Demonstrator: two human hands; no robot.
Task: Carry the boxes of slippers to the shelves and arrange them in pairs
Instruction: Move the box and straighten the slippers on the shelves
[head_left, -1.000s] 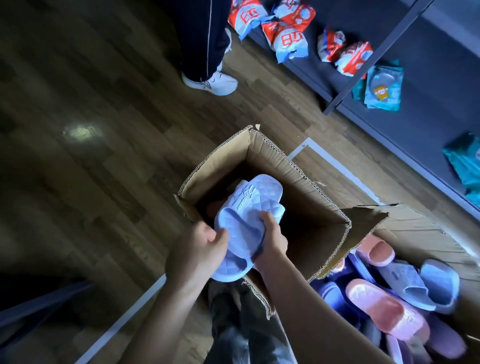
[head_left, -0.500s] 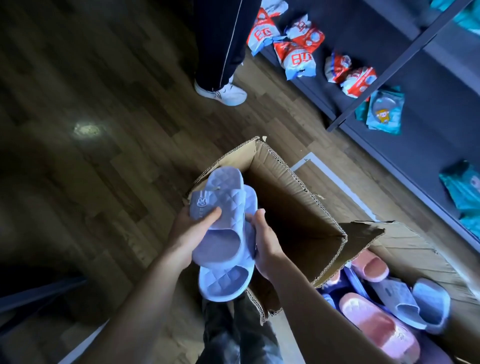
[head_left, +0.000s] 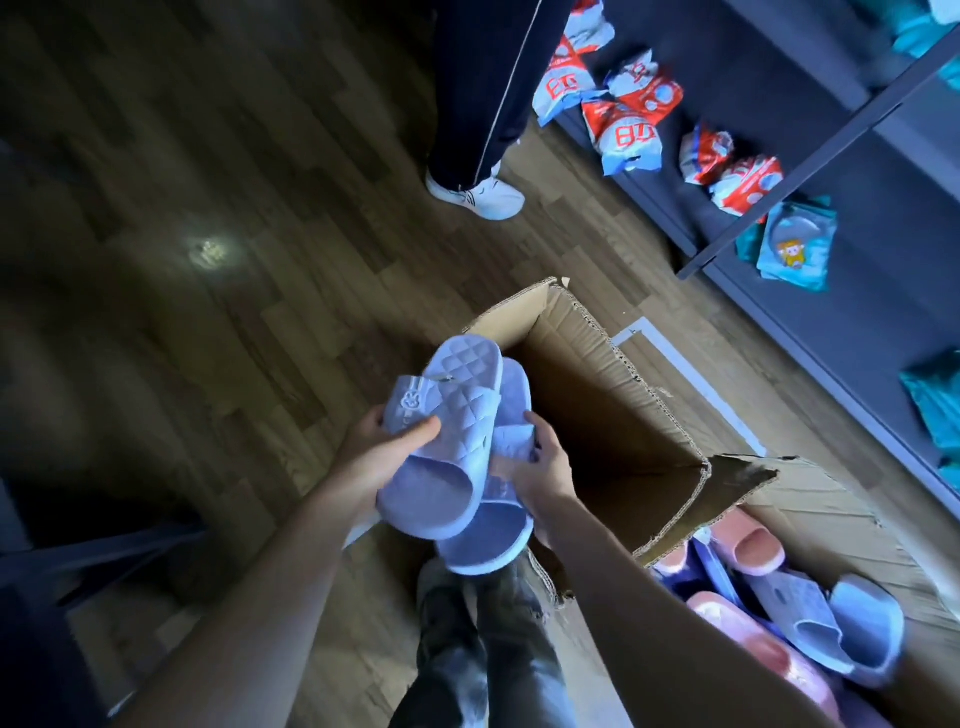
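Note:
I hold a pair of light blue quilted slippers, one laid over the other, above the open cardboard box (head_left: 587, 364). My left hand (head_left: 379, 457) grips the upper slipper (head_left: 441, 410) with the thumb across its strap. The lower slipper (head_left: 488, 540) sticks out beneath it, and my right hand (head_left: 545, 467) holds it at the strap. A second cardboard box (head_left: 810, 514) at the lower right holds several pink and blue slippers (head_left: 831, 618). The dark shelf (head_left: 857, 291) runs along the right side.
Another person's dark trouser leg and white shoe (head_left: 478, 195) stand on the wooden floor ahead. Red-and-white packets (head_left: 628, 124) and teal packets (head_left: 795, 244) lie on the low shelf. A slanted shelf post (head_left: 810, 156) crosses the right. My own legs (head_left: 483, 649) are below.
The slippers have come up out of the box and now lie fanned apart, one in each hand. The view has shifted so the box and shelf sit lower in frame.

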